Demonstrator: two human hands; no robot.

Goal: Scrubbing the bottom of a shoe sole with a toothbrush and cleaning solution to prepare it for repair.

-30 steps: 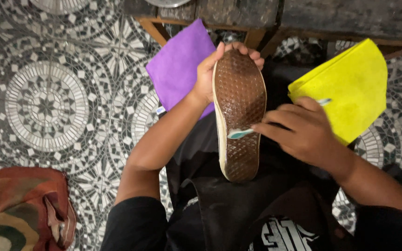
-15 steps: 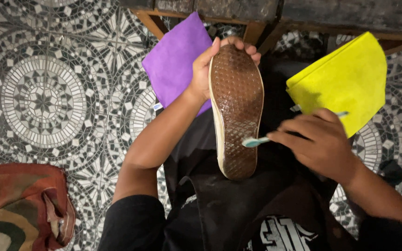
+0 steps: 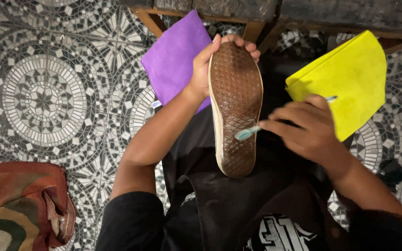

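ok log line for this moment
left hand: holds shoe sole up | right hand: toothbrush head on sole | cloths: purple, yellow

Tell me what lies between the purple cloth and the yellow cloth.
In the head view, the upturned shoe lies between the purple cloth and the yellow cloth. The left hand grips its toe end, and the right hand holds a toothbrush against the sole.

It looks like a home's tiled room or patio, judging by the ornate black-and-white mosaic floor [image 3: 47, 97], wooden furniture legs [image 3: 252, 30], and a patterned fabric bag [image 3: 19, 204] lying nearby.
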